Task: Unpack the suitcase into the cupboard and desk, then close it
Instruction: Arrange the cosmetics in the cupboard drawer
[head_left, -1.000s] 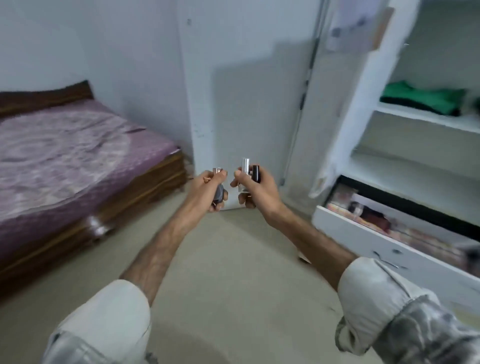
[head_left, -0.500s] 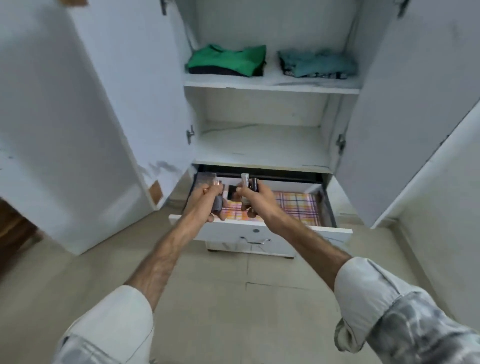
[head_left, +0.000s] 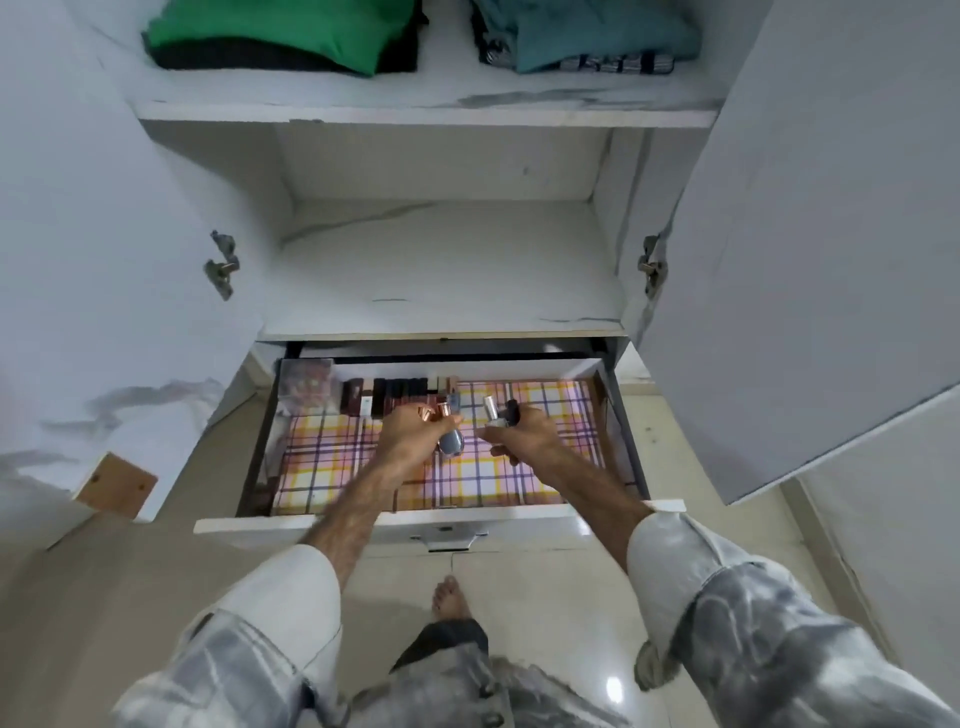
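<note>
Head view is showing the white cupboard (head_left: 779, 260) standing open, its drawer (head_left: 415, 522) pulled out over pale floor tiles. Left hand (head_left: 410, 441) is pinching copper-capped bottles (head_left: 451, 441); right hand (head_left: 524, 436) is gripping silver- and black-capped bottles (head_left: 491, 410). Several per grip: one is likely slipping, toppling the boxes (head_left: 384, 395).

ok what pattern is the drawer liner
A plaid check: yellow, pink and dark purple lines on white. The liner shows best in the head view.
</note>
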